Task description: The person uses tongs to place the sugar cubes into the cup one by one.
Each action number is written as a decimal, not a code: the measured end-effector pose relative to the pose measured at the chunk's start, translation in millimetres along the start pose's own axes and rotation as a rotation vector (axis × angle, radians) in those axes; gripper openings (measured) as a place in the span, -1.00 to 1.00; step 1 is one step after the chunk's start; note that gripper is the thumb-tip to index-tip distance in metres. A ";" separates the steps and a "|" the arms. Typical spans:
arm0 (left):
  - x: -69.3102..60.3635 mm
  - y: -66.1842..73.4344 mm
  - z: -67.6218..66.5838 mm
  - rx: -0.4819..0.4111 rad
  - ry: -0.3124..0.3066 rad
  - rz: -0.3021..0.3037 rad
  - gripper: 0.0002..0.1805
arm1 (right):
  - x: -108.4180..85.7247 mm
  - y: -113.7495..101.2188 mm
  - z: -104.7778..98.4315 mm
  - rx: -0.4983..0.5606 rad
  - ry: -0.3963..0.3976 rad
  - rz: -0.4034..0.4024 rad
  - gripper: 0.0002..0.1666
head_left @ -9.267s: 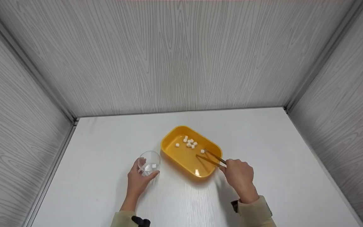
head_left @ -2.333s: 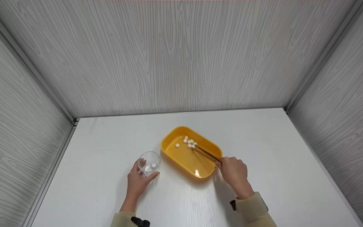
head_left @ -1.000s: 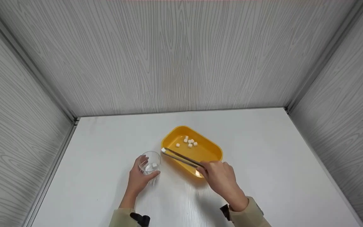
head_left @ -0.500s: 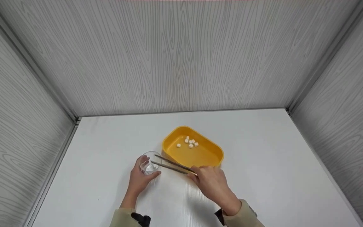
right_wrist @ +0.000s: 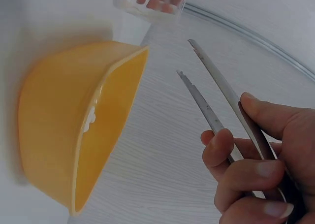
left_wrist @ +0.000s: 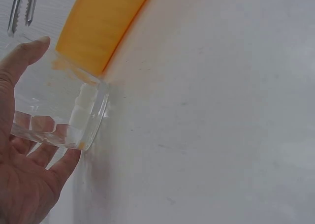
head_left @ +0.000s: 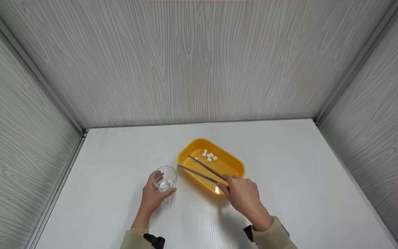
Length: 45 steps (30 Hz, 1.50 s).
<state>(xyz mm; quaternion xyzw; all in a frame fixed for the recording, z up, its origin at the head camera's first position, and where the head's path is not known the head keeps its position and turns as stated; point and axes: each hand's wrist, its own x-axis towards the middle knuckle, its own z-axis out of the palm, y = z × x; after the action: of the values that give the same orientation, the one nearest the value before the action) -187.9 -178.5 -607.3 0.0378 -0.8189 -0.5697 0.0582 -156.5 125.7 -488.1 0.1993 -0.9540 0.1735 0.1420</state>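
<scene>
My left hand (head_left: 153,197) holds a clear glass (head_left: 164,178) around its side, thumb on one side and fingers on the other. Small white cubes lie at the bottom of the glass, clearest in the left wrist view. In my right hand (head_left: 244,197) is a pair of metal tongs (right_wrist: 224,88) with serrated tips. Their arms are spread, with nothing between the tips. They hover above the near left side of a yellow tray (head_left: 231,166). Several white cubes (head_left: 209,159) lie in the tray's far left part; one is partly hidden behind the tongs.
The tray and glass stand close together on a white table (head_left: 288,155). Grey wood-grain panels (head_left: 199,69) enclose the table at the back and both sides.
A white cube was in the tongs one second ago; the tongs then reached over the glass and now are back right above the tray, without it. The left hand has stayed put.
</scene>
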 end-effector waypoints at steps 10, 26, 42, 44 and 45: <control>0.6 -0.3 0.1 0.019 -0.002 -0.014 0.04 | 2.6 31.8 11.6 -0.020 0.076 0.096 -0.56; 0.8 -0.2 0.3 0.016 -0.001 -0.017 0.04 | 0.7 52.4 19.6 -0.068 -0.019 0.184 -0.56; 0.2 -1.2 0.1 0.022 0.003 -0.007 0.06 | 3.7 57.0 28.4 -0.112 -0.025 0.194 -0.68; 0.0 -1.0 -0.1 0.021 0.003 -0.005 0.06 | 4.3 57.1 28.7 -0.118 -0.030 0.199 -0.68; 0.0 -1.0 -0.2 0.019 0.003 -0.003 0.05 | 4.5 57.3 29.0 -0.123 -0.031 0.200 -0.68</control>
<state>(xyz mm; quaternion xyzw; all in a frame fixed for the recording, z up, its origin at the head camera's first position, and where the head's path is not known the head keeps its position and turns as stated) -188.0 -179.1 -608.1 0.0406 -0.8242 -0.5618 0.0581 -191.0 162.2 -528.4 0.0966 -0.9800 0.1249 0.1210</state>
